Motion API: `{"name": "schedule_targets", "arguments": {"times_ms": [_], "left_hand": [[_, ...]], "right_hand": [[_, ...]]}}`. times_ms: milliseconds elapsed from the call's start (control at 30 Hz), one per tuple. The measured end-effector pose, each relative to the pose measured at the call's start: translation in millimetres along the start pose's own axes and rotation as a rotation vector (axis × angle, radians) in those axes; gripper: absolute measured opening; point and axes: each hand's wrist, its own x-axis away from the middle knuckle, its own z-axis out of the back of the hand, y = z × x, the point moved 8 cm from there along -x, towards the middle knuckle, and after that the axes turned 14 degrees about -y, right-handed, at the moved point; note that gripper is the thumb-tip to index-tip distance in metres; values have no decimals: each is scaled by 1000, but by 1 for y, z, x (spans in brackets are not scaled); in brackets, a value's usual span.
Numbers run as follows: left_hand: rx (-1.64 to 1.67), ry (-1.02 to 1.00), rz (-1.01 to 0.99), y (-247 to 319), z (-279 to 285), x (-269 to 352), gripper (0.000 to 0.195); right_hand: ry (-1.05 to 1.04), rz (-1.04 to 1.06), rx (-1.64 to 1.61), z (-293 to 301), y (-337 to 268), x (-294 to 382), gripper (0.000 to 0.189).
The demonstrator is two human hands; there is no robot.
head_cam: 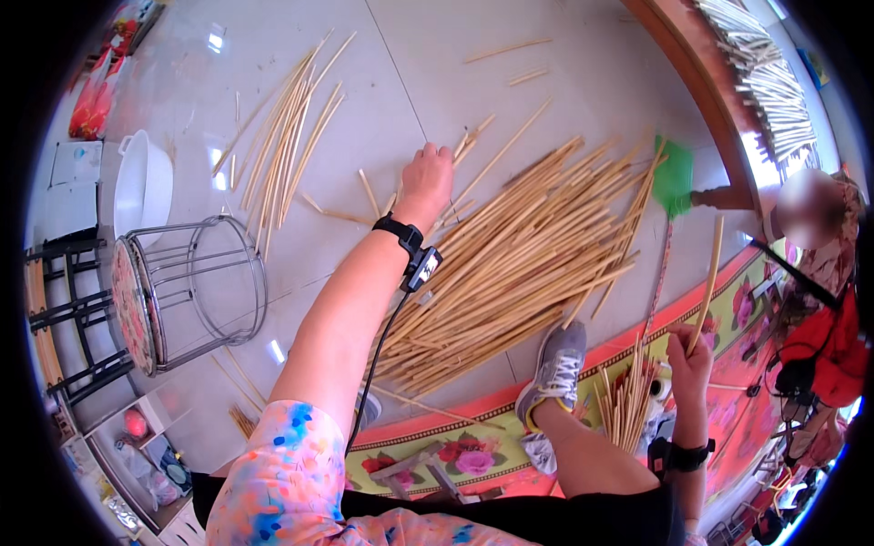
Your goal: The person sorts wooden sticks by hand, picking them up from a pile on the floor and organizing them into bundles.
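Observation:
My left hand is over the tiled floor, its fingers curled down beside short stick pieces; whether it grips any is hidden. A large pile of thin, peeled wooden sticks lies just right of that hand. Farther left, a smaller loose bundle of sticks is spread on the tiles. My right hand pinches one stick near its lower end, the stick pointing up in the picture. Close to that hand, a bunch of sticks rests by my right leg.
A metal-framed round stool lies on its side at the left, near a white plastic basin. A green fly swatter is beyond the pile. Another person sits at the right, near a wooden table bearing stacked sticks. Floral matting borders my feet.

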Motion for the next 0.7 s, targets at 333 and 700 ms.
{"name": "schedule_targets", "arguments": {"times_ms": [333, 700], "left_hand": [[382, -310, 97, -28, 5, -2, 27], [304, -212, 69, -80, -15, 105, 23]], "right_hand": [[-20, -113, -143, -15, -2, -17, 10], [-281, -220, -323, -75, 3, -34, 8]]}}
